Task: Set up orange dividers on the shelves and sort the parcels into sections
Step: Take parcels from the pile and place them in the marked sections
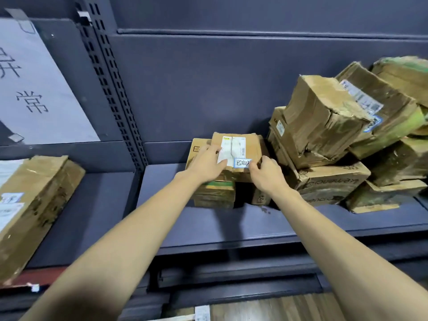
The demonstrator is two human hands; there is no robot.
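A small brown cardboard parcel (251,148) with a white shipping label and a blue-edged sticker lies on top of two lower boxes (215,193) in the middle of the dark shelf (231,223). My left hand (206,163) rests on its left edge and top. My right hand (266,172) grips its front right corner. Both hands hold the same parcel. No orange divider is in view.
A heap of battered cardboard parcels (335,135) leans against the back panel at the right. On the neighbouring shelf to the left lies a long box (34,205), below a white paper sign (34,89). A perforated upright (111,89) separates the two bays.
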